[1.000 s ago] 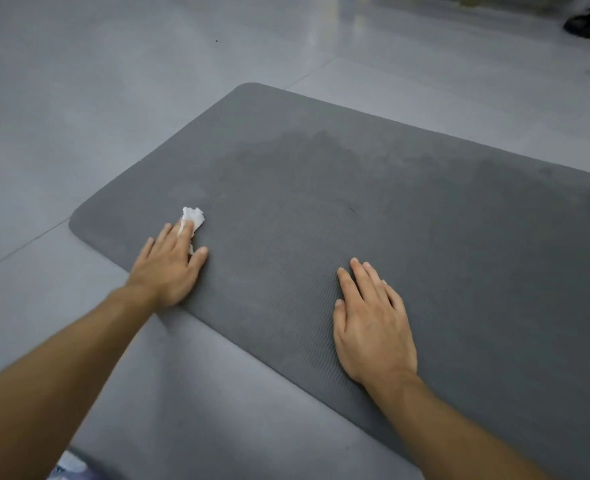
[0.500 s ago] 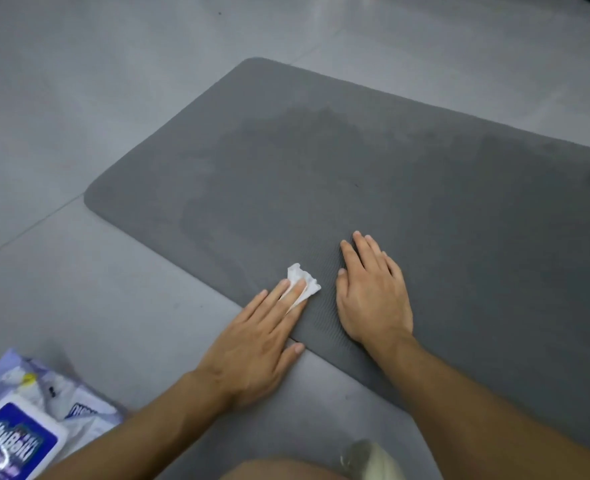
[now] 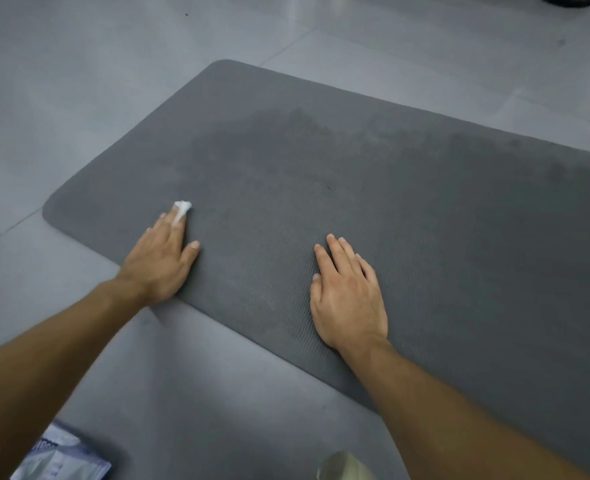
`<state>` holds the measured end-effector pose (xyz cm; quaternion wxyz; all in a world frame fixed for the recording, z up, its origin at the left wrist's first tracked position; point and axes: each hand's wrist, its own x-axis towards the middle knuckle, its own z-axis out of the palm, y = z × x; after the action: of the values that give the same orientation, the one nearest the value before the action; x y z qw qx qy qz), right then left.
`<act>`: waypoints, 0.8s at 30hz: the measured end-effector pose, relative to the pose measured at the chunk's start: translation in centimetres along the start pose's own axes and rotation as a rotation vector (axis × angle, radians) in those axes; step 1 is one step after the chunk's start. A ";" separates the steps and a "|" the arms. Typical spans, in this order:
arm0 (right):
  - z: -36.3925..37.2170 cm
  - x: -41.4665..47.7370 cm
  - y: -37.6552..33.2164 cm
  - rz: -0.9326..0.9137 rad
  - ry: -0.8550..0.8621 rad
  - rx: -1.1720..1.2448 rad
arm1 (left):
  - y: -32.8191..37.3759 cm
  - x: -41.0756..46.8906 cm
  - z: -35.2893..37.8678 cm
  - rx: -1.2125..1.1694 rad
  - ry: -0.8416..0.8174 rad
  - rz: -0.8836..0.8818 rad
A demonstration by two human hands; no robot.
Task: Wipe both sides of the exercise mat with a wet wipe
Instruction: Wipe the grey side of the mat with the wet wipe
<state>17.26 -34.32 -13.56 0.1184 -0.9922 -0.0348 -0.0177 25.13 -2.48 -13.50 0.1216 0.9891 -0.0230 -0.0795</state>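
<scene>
Wipe (image 3: 182,207): white and bunched. We see only its tip past the fingertips; the rest is under the left hand (image 3: 163,261). That hand lies flat with straight fingers, pressing the wipe onto the mat (image 3: 355,174) near its left end, with no fingers curled round it.
Right hand (image 3: 349,296): flat on the mat by the near edge, fingers straight and slightly spread, holding nothing.
Mat: grey, flat on the floor (image 3: 78,81); its right part runs out of frame. A darker patch marks its middle; we cannot tell whether it is damp.
Pack (image 3: 61,459), lower left: cut off, print blurred.
Pale shape (image 3: 342,467), bottom edge: we cannot identify it.
Dark object (image 3: 563,0), top right: cut off.
Edges: the mat's rounded left end shows whole. Bare mat lies between the hands and beyond them.
</scene>
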 end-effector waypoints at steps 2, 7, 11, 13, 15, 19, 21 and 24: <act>0.0 0.0 0.0 0.001 0.001 -0.002 | 3.3 -2.1 0.7 -0.007 0.015 0.140; -0.1 0.1 -0.1 -0.004 0.001 -0.008 | 10.5 -10.4 2.2 0.020 -0.087 0.457; -0.2 0.0 0.0 -0.007 0.002 -0.004 | 11.7 -14.5 3.3 0.126 -0.069 0.589; -0.1 0.0 -0.1 -0.006 0.008 -0.002 | 10.8 -13.6 2.8 0.131 -0.083 0.609; -0.1 0.0 0.0 -0.001 0.010 0.000 | 9.3 -11.5 2.1 0.055 -0.127 0.566; 0.0 0.1 0.0 0.002 0.003 0.007 | 4.3 -6.1 0.9 0.053 -0.081 0.351; 0.0 0.1 -0.1 0.000 0.004 0.006 | 1.5 -3.0 0.0 0.074 -0.062 0.214; 0.0 0.1 -0.1 0.000 0.002 0.005 | -0.4 0.8 -0.8 0.078 -0.053 0.005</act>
<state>17.32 -34.23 -13.56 0.1208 -0.9919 -0.0347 -0.0184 26.04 -1.91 -12.98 0.0823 0.9906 -0.0320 -0.1045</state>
